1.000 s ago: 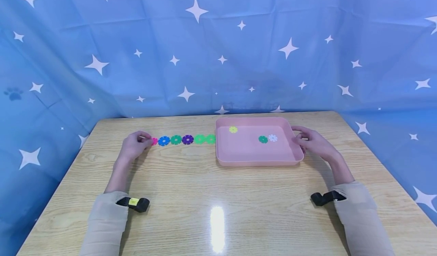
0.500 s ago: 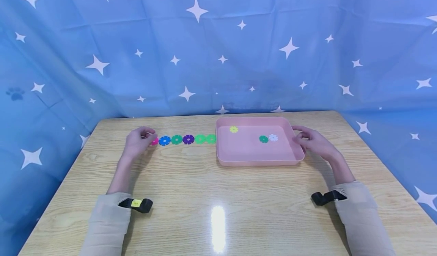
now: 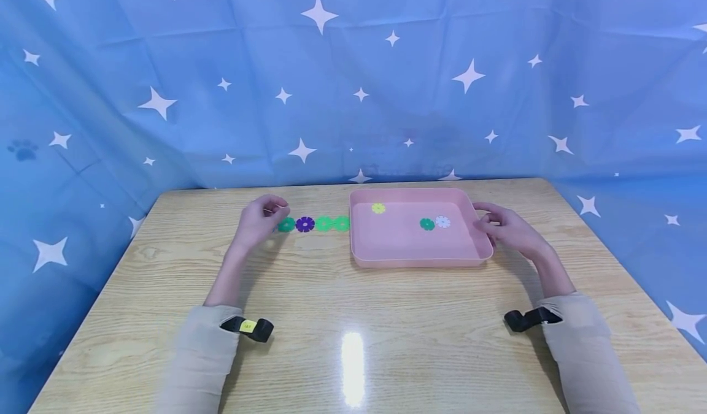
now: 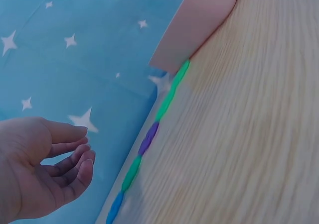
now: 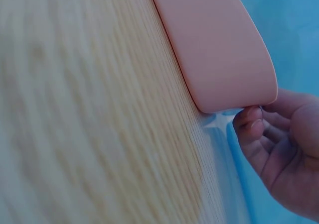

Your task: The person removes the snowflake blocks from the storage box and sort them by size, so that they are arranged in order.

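Note:
My left hand (image 3: 259, 221) is over the left part of a row of flower-shaped plastic discs, fingers loosely curled and holding nothing. A green disc (image 3: 286, 224), a purple disc (image 3: 305, 224) and two light green discs (image 3: 332, 223) show in the row. The left wrist view also shows a blue disc (image 4: 115, 208) at the row's near end; the head view has it mostly hidden behind the hand, and the pink disc is hidden there too. My right hand (image 3: 508, 230) holds the right end of a pink tray (image 3: 420, 263), thumb and fingers at its rim.
Inside the tray lie a yellow disc (image 3: 378, 208), a dark green disc (image 3: 427, 224) and a white disc (image 3: 443, 221). The row's right end meets the tray's left wall. A blue star-patterned curtain (image 3: 353, 132) hangs behind the wooden table (image 3: 309, 316).
My left hand has come away from the pink disc and moved right along the row, now covering the pink and blue discs in the head view. The right hand and tray stay put.

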A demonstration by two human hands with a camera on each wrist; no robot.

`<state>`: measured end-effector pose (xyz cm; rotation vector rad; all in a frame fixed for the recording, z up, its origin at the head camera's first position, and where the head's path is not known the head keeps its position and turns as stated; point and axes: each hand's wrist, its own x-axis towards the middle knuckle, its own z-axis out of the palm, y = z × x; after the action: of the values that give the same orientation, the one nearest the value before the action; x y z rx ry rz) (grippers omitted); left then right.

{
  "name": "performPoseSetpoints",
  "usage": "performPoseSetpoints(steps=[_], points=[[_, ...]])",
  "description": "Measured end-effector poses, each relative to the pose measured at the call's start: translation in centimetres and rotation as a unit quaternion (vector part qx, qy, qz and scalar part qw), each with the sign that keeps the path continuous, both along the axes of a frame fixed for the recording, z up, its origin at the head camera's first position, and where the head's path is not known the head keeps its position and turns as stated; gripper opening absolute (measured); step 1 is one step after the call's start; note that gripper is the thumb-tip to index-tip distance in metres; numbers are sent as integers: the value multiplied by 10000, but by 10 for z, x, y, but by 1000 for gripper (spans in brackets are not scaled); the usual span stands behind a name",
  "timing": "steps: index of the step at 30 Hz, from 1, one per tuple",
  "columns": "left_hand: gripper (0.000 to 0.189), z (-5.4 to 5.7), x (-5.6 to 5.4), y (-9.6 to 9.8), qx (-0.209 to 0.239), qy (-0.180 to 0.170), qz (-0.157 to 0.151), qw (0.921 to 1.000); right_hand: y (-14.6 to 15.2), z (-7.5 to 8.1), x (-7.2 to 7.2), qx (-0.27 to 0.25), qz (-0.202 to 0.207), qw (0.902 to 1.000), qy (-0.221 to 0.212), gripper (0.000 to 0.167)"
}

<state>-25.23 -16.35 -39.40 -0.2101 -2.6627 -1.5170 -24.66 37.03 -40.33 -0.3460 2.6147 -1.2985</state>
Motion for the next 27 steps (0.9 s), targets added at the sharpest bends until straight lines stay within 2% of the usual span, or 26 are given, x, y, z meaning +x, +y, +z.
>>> performPoseSetpoints(steps=[4,19,27], points=[[22,1,-3,21,72,104,-161,9998,1,0,1,-44,2,10000,-18,56],[24,12,-6,104,413,87,-946,9946,1,0,0,-5,-23,10000,-18,56],[22,9,-9,141,452,105,-1447,9884,0,0,0,-8,-20,10000,-26,55]])
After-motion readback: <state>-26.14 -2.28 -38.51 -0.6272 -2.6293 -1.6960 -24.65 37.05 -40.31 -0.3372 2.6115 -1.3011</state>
